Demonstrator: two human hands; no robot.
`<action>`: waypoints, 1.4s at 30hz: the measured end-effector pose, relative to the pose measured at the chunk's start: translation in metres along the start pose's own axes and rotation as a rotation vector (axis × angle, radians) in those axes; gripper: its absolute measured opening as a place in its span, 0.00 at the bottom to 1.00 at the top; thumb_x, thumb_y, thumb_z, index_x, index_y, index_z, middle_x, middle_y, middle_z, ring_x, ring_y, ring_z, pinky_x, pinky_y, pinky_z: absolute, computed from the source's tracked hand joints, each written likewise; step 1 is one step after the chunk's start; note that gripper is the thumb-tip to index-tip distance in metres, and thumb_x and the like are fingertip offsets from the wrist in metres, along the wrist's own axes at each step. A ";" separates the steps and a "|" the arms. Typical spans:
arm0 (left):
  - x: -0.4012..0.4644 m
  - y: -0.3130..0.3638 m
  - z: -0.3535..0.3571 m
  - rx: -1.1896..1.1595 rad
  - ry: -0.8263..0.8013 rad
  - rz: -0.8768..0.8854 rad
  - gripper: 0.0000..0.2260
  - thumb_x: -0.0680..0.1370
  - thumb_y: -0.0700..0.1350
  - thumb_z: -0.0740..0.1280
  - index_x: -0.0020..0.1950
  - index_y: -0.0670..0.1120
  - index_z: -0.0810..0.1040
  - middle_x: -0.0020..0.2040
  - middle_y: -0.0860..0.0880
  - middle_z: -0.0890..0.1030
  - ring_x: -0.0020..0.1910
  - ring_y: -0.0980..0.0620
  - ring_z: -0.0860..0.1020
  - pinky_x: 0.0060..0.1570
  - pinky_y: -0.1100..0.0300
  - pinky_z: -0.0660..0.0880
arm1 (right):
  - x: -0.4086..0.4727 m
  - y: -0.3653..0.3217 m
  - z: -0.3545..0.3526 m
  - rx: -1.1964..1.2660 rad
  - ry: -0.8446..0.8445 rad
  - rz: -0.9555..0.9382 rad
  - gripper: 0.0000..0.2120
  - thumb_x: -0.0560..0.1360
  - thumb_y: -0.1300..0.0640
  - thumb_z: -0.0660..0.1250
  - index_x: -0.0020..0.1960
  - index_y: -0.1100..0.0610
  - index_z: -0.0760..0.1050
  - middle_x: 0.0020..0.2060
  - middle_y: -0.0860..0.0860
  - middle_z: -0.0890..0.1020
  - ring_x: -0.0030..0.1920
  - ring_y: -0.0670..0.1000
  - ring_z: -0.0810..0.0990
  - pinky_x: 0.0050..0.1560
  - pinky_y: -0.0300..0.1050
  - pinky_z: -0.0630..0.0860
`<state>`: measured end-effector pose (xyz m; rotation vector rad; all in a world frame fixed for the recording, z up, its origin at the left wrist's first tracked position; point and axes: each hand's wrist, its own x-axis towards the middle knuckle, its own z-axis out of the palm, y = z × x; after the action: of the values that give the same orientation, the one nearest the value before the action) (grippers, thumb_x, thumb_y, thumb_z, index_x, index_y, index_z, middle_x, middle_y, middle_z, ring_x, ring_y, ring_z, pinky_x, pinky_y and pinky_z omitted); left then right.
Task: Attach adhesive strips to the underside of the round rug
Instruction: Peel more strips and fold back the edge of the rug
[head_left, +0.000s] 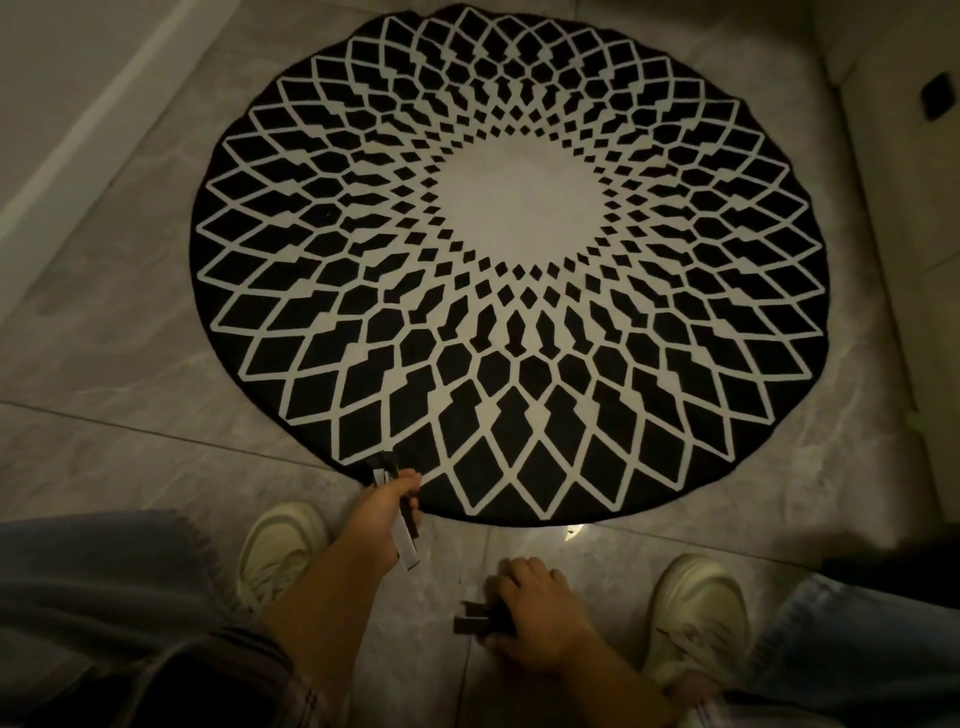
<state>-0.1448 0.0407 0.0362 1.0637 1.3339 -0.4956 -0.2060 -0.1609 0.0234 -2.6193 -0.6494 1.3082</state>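
2 hands low over the floor (156, 405), left hand (387, 512) pinched strips (406, 538) beside the rug (509, 249), right hand (540, 605) gripped more strips (475, 621).

A grey, marble-veined tile floor (130, 374) fills most of the view, with grout lines crossing it at 8 o'clock and 4 o'clock. A pale baseboard (78, 156) runs diagonally at 10 o'clock. At 2 o'clock a light wall (883, 47) carries a small dark rectangular plate (938, 97), tilted in view. Two cream sneakers stand on the tiles, one (278, 551) at 7 o'clock and one (698, 618) at 5 o'clock. Blue jeans legs (93, 587) spread toward both lower corners.
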 end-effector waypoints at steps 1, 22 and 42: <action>0.000 0.000 0.000 0.008 0.015 0.001 0.07 0.76 0.46 0.69 0.47 0.43 0.77 0.38 0.45 0.76 0.37 0.50 0.74 0.51 0.54 0.74 | -0.001 -0.001 -0.003 0.083 0.046 0.037 0.24 0.76 0.40 0.62 0.68 0.48 0.67 0.68 0.50 0.66 0.68 0.52 0.64 0.71 0.51 0.60; 0.039 -0.006 0.001 -0.153 0.177 0.053 0.16 0.75 0.35 0.64 0.63 0.32 0.72 0.66 0.32 0.72 0.34 0.52 0.73 0.33 0.66 0.73 | 0.029 0.074 -0.065 1.541 0.719 1.197 0.31 0.74 0.67 0.67 0.72 0.63 0.57 0.62 0.64 0.71 0.60 0.65 0.73 0.63 0.58 0.71; 0.010 0.056 -0.014 0.881 0.436 0.753 0.18 0.76 0.42 0.67 0.66 0.46 0.71 0.65 0.46 0.69 0.58 0.46 0.75 0.61 0.49 0.72 | -0.005 0.117 -0.084 0.219 0.893 0.661 0.13 0.73 0.57 0.71 0.57 0.55 0.80 0.54 0.57 0.74 0.54 0.57 0.72 0.53 0.52 0.74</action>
<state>-0.1043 0.0814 0.0468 2.3834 0.9396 -0.2664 -0.1057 -0.2631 0.0418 -2.8861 0.4886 0.1278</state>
